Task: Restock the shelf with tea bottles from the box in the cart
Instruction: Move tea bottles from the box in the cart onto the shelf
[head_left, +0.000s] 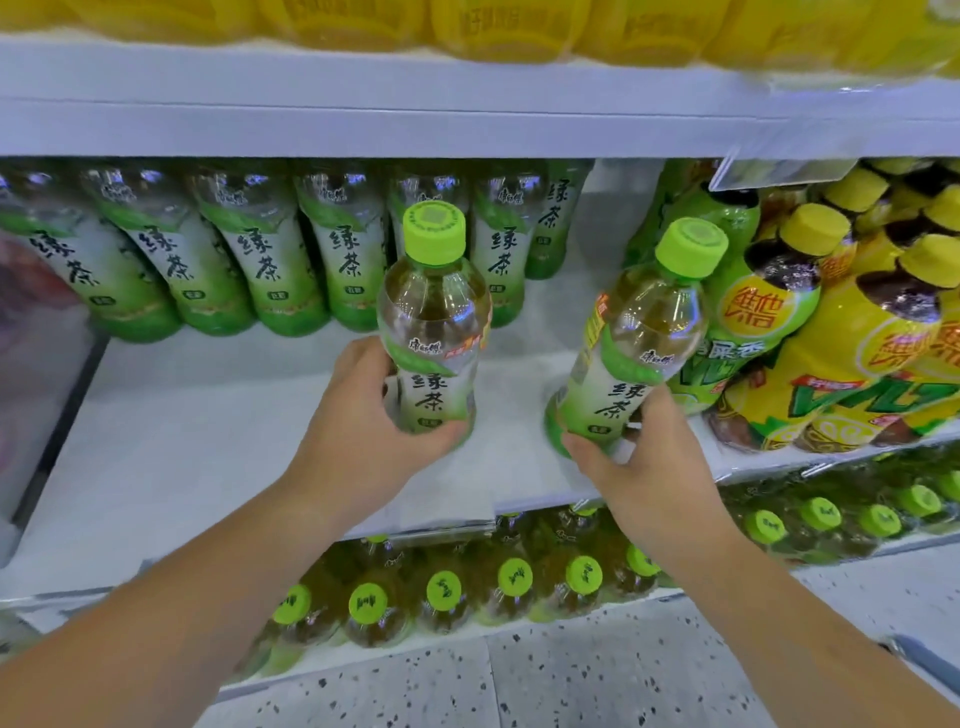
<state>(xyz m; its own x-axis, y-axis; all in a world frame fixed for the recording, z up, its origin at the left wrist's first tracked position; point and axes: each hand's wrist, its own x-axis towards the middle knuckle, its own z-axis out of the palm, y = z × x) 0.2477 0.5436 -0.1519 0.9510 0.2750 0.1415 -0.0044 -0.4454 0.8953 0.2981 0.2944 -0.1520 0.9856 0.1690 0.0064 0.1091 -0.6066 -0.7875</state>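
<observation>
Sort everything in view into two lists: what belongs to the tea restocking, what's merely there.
Belongs to the job:
left hand, gripping a green-capped clear plastic tea bottle
right hand, gripping a second, tilted green-capped tea bottle
white shelf board with bare front space
back row of green-labelled tea bottles

Merely there:
yellow-labelled, yellow-capped bottles at right
green-capped bottles on the lower shelf
speckled floor

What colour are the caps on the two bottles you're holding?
Lime green, on both held bottles' caps; head view.

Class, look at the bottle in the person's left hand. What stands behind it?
A row of green tea bottles lines the back of the shelf. The bottle in the left hand covers most of the one directly behind it; only its top shows.
</observation>
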